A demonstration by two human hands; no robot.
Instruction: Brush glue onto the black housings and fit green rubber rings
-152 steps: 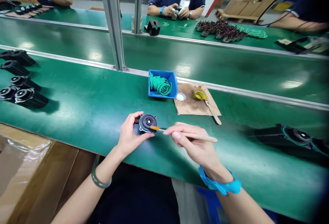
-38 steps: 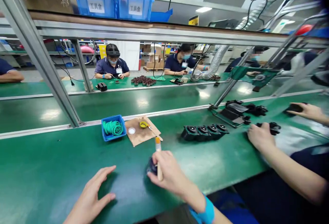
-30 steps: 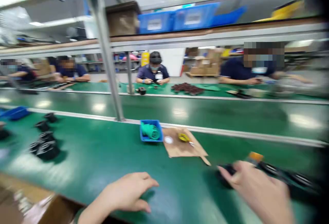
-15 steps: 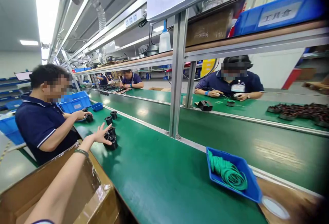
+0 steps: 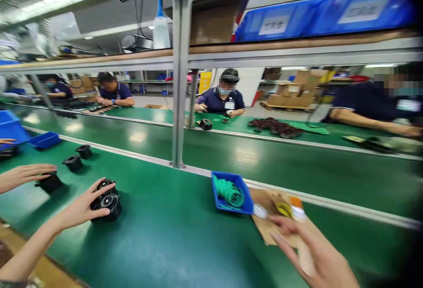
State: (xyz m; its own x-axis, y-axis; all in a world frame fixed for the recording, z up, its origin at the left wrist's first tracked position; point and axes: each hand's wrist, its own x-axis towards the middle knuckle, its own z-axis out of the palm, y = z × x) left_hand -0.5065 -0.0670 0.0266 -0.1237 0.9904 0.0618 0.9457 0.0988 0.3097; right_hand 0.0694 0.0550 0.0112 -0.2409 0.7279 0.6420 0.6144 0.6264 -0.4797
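My left hand [image 5: 77, 206] is curled round two black cylindrical parts [image 5: 110, 207] standing together on the green table. The thumb lies along the near side and the fingers rest over their tops. Each part has a round hole in its top face. My right hand [image 5: 313, 248], blurred, reaches in from the lower right with fingers stretched and apart, over a piece of brown cardboard [image 5: 264, 230]. Close to its fingertips are a yellow roll [image 5: 282, 208], a white bottle with an orange cap [image 5: 297, 208] and a white round lid [image 5: 260, 211].
A blue tray [image 5: 214, 197] holds coiled green cord [image 5: 233, 195]. At left, a co-worker's hand [image 5: 29, 175] touches a black part [image 5: 51, 183]; two more parts [image 5: 73, 163] stand behind. A metal post [image 5: 178, 102] rises beyond. Other people sit across the line.
My view has swung right. My left hand has closed round two black parts, and my right hand has come into view. A co-worker's hand now rests on another black part.
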